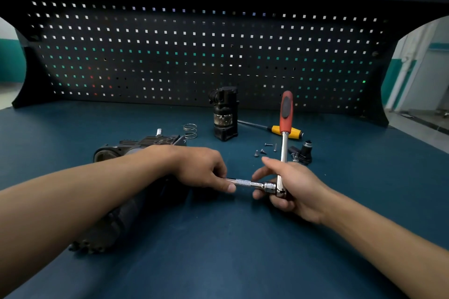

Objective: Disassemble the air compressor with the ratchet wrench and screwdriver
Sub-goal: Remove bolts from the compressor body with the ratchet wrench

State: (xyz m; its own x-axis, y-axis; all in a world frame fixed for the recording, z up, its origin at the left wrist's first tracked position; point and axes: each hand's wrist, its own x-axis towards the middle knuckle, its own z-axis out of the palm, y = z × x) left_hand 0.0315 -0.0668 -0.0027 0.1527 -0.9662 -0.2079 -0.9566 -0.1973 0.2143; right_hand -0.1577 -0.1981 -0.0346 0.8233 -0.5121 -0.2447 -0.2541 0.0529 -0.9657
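Air compressor (pixel 136 147): lies on its side at the left of the desk (pixel 243 262), partly hidden under the left forearm
Spring (pixel 190 130): loose on the desk, just behind the compressor
Left hand (pixel 201 167): fingertips pinched on the free end of the extension bar (pixel 245 182), which lies level between both hands
Black housing (pixel 224 114): stands upright further back, apart from the compressor
Screws (pixel 263 149): a few, loose, near the wrench shaft
Right hand (pixel 291 184): fingers curled round the head of the ratchet wrench (pixel 283 143), red handle pointing away
Screwdriver (pixel 286 131): yellow handle, lying behind the wrench, not touched
Step, as I judge: the bar is joined to or pulled from the wrench head; I cannot tell which
To do it well: keep the head steady, move the bar straight along its own line, do not tilt it
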